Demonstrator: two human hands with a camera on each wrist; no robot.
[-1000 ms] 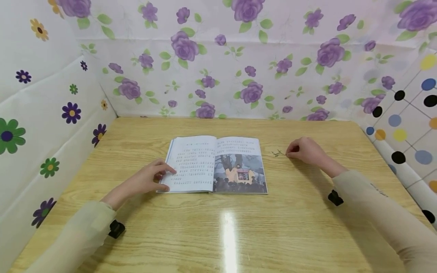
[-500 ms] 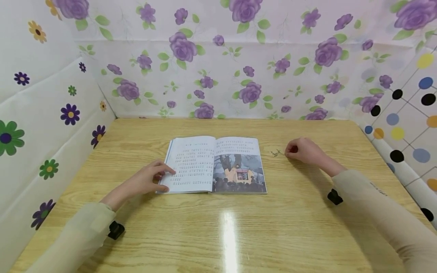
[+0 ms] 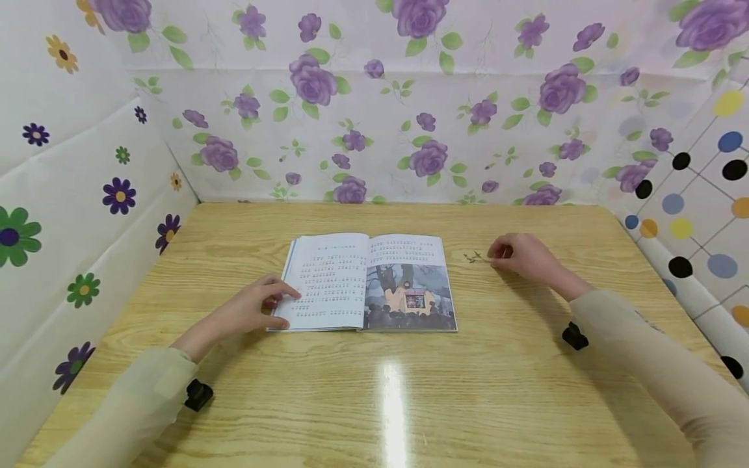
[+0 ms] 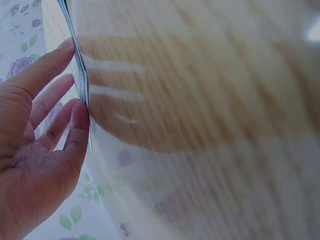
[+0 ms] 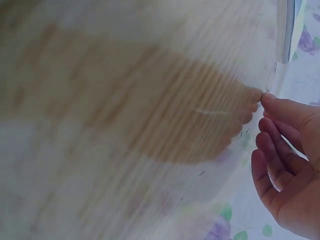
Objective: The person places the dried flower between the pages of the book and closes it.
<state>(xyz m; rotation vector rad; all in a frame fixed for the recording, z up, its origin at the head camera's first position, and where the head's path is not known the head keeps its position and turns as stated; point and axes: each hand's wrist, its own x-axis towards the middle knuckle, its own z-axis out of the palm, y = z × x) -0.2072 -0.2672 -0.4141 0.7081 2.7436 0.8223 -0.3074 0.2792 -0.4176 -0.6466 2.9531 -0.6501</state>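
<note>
An open picture book [image 3: 333, 279] lies flat on the wooden table. My left hand [image 3: 248, 309] rests on its left page near the lower left corner, fingers relaxed; the left wrist view shows the thumb and fingertips [image 4: 77, 112] touching the book's edge and page. Right of the book lies a small thin green sprig [image 3: 473, 258]. At the sprig's stem end, my right hand [image 3: 523, 257] pinches with thumb and forefinger close to the tabletop. In the right wrist view the other fingers of the right hand [image 5: 292, 155] are loosely bent, and the sprig is hardly visible.
The wooden table [image 3: 304, 403] extends around the book. Flowered cloth [image 3: 374, 117] hangs behind, and a dotted cloth [image 3: 696, 214] stands at the right. Black wrist devices [image 3: 199, 394] sit under both sleeves. Several tiny dark bits lie near the right fingers in the right wrist view.
The right hand's knuckles have lifted very slightly while its fingertips stay at the sprig's stem. The left hand and the book have not visibly moved.
</note>
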